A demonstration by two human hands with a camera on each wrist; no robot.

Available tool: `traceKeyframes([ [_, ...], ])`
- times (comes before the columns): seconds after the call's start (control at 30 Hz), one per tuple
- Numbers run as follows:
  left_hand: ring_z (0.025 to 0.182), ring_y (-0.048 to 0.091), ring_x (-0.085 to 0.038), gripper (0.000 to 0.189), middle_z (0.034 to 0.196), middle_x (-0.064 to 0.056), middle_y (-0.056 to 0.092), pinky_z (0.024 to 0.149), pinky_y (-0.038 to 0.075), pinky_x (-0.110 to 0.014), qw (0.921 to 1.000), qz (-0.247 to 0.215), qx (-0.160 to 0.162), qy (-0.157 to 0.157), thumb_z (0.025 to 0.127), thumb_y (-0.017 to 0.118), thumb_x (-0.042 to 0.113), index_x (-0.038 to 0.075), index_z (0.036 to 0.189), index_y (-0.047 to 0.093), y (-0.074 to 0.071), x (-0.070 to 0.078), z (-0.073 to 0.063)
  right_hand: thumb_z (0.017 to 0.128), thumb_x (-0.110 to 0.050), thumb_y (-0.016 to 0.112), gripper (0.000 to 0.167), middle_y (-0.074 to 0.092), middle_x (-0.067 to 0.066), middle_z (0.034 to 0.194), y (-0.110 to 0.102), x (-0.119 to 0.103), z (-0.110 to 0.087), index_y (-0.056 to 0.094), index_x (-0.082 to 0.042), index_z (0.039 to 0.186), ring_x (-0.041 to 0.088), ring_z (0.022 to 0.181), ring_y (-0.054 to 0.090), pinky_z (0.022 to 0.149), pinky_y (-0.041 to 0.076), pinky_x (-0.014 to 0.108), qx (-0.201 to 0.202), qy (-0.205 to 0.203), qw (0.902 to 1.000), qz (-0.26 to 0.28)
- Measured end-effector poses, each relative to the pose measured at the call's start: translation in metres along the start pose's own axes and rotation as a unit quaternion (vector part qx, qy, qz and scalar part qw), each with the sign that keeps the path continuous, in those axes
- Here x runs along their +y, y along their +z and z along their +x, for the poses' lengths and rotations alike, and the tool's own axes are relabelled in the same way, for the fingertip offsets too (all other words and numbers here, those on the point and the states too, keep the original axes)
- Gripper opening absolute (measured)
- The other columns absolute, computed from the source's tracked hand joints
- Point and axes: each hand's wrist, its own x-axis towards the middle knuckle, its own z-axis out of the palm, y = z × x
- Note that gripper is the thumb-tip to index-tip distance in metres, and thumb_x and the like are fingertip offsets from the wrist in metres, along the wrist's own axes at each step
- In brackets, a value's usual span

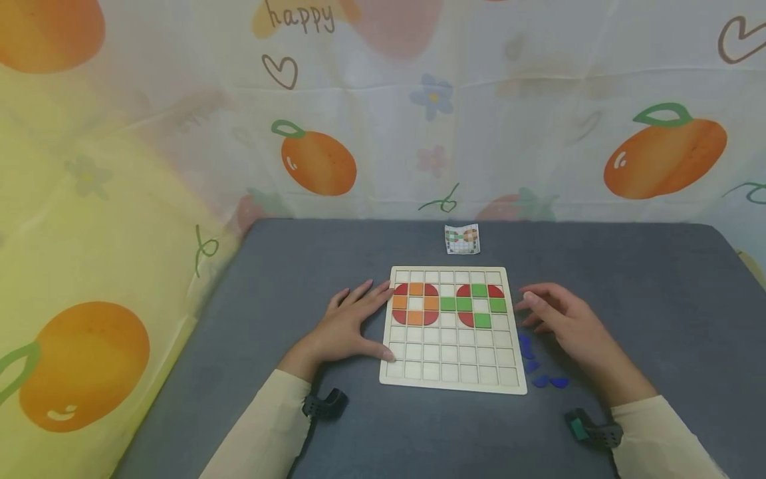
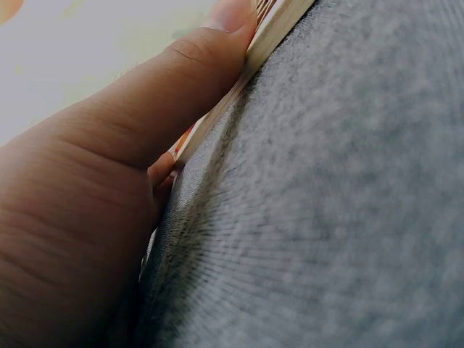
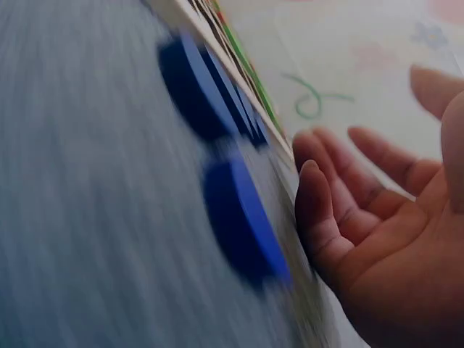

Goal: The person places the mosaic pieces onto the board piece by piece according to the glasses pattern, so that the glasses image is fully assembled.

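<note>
A pale wooden grid board [image 1: 449, 352] lies on the table, its upper rows holding two ring-like patterns of tiles. The left ring has red rounded tiles [image 1: 399, 318] and orange square tiles [image 1: 415, 289]; the right one mixes red with green square tiles [image 1: 481, 320]. My left hand [image 1: 338, 329] rests at the board's left edge, fingers spread, thumb [image 2: 196, 69] on the rim. Just off the right edge hovers my right hand [image 1: 565, 316], its fingers loosely bent and nothing between them. Below it lie several blue rounded pieces [image 1: 540, 381], also seen in the right wrist view.
Behind the board lies a small printed card [image 1: 462, 239] with a coloured grid pattern. A grey cloth covers the table [image 1: 269, 279]. A fruit-print curtain [image 1: 383, 120] hangs along the back and left. Black wrist straps [image 1: 326, 404] are on both forearms.
</note>
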Motion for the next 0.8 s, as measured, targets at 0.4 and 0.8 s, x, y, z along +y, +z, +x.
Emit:
traceKeyframes([
  [0.4,0.166,0.006,-0.022,0.128,0.179,0.012,0.019,0.125,0.001,-0.062,1.0000,-0.007,-0.001,-0.002,0.074,0.090,0.075,0.024,0.175,0.029,-0.001,0.001,0.000,0.121,-0.024,0.042,0.043,0.075,0.014,0.118,-0.046,0.030,-0.020,0.061,0.011,0.138,0.016,0.096,0.072,0.083,0.056,0.020,0.005,-0.058,0.9983,0.005],
  [0.8,0.166,0.005,-0.021,0.128,0.179,0.012,0.019,0.126,0.000,-0.062,1.0000,-0.006,-0.004,-0.005,0.074,0.089,0.075,0.023,0.175,0.029,-0.002,0.001,0.000,0.108,-0.011,0.072,0.040,0.070,0.007,0.126,-0.084,0.051,-0.044,0.061,0.005,0.143,0.013,0.100,0.070,0.077,0.060,0.032,-0.095,0.016,0.9952,-0.018],
])
